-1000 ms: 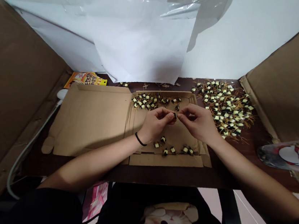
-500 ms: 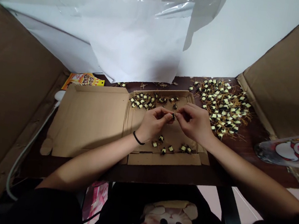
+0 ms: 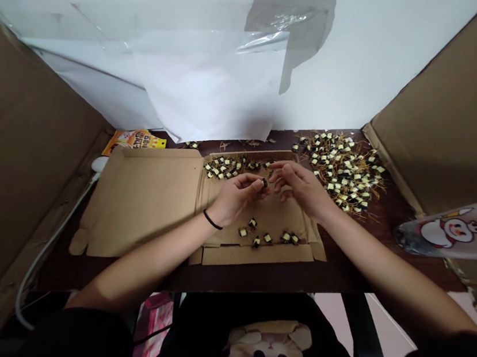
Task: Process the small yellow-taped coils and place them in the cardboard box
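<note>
Between thumb and fingers my left hand (image 3: pixel 236 197) pinches a small black part (image 3: pixel 264 182) above the open cardboard box (image 3: pixel 261 258). Just to its right, my right hand (image 3: pixel 300 187) has its fingers apart with nothing visible in them. Several black parts with pale yellow tops (image 3: pixel 223 167) lie bunched at the back left of the box tray. Several more (image 3: pixel 286 237) are scattered near the tray's front edge. On the dark table to the right of the box is a large pile of like parts (image 3: pixel 348 171) with thin copper-coloured wires.
The box's lid (image 3: pixel 143 204) lies flat on the left, beside a white cable (image 3: pixel 54 240). A yellow packet (image 3: pixel 136 139) sits behind it. A printed plastic cup or bag (image 3: pixel 454 228) is at the right. Cardboard panels stand at both sides.
My right hand has opened and come slightly away from the small part, which stays in my left hand. The whole view has shifted a little.
</note>
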A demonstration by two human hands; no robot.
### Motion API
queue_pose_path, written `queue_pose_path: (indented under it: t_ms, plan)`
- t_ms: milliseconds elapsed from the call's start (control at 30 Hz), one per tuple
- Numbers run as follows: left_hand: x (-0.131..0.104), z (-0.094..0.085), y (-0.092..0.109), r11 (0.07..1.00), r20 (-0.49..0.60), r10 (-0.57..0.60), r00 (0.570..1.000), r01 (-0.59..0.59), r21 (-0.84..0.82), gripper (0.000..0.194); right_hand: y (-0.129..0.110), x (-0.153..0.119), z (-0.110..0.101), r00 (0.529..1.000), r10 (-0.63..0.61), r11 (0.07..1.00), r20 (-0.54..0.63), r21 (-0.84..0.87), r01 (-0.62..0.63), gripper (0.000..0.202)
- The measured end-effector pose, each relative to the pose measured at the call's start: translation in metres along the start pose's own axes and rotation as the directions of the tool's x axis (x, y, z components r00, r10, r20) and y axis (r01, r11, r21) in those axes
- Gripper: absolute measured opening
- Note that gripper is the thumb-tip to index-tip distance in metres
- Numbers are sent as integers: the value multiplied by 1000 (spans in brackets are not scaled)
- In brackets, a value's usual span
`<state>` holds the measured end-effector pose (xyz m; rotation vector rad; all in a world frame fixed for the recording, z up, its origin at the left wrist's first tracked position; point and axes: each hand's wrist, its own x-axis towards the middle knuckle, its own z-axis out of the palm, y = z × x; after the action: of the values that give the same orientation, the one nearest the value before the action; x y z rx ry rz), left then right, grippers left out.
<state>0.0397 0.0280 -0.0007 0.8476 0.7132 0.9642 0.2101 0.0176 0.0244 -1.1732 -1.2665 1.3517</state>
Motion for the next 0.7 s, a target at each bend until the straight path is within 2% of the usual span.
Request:
queue_pose_path:
  t_ms: [67, 133, 300, 467, 600, 700]
  plan:
    - [-1, 2, 0, 1000, -6, -4, 1000, 4, -20, 41, 2, -4, 6, 997, 59, 996, 41, 64, -61, 47]
    - [-1, 3, 0, 1000, -11, -3, 1000, 2, -28, 41, 5, -6, 11, 998, 67, 994, 20, 88, -69, 41]
    - [-2, 3, -3, 1000, -17, -13, 1000, 14, 21, 40, 12, -9, 17, 997, -34, 998, -68, 50, 38, 37]
    - [-2, 2, -6, 997, -14, 43, 999, -42, 69, 37, 12, -11, 17, 978, -120, 986, -170, -133, 98, 35]
    - [-3, 3, -8, 992, -5, 90, 996, -89, 85, 36, 18, -8, 14, 954, -245, 917, -173, -362, 170, 27]
    - [-5, 4, -8, 993, 10, 92, 996, -92, 67, 36, 25, -2, 8, 936, -291, 871, -198, -459, 174, 30]
